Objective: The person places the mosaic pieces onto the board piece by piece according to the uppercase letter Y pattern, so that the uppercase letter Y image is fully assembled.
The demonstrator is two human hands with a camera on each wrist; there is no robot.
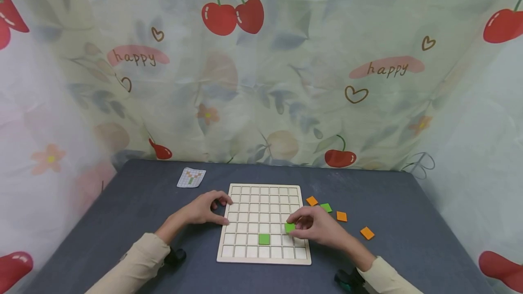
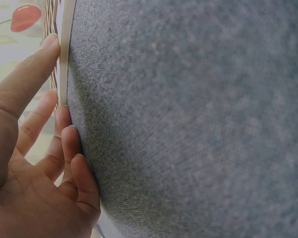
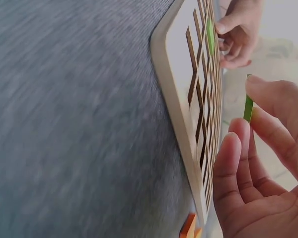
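Note:
A wooden grid board (image 1: 263, 258) with square cells lies on the table. One green tile (image 1: 264, 239) sits in a cell in its second row from the front. My right hand (image 1: 316, 227) pinches another green square tile (image 1: 289, 227) between thumb and fingers over the board's right side. In the right wrist view this pinched tile (image 3: 249, 106) is seen edge-on, above the grid. My left hand (image 1: 206, 208) rests at the board's left edge, thumb and fingers spread along it. The left wrist view has the thumb (image 2: 50, 44) right at the board's rim (image 2: 65, 54).
Right of the board lie loose tiles: a green one (image 1: 326, 208) and orange ones (image 1: 312, 201), (image 1: 341, 216), (image 1: 367, 233). A small card (image 1: 191, 178) with an orange and green grid pattern lies at the back left. A printed curtain (image 1: 261, 80) hangs behind the dark table (image 1: 196, 257).

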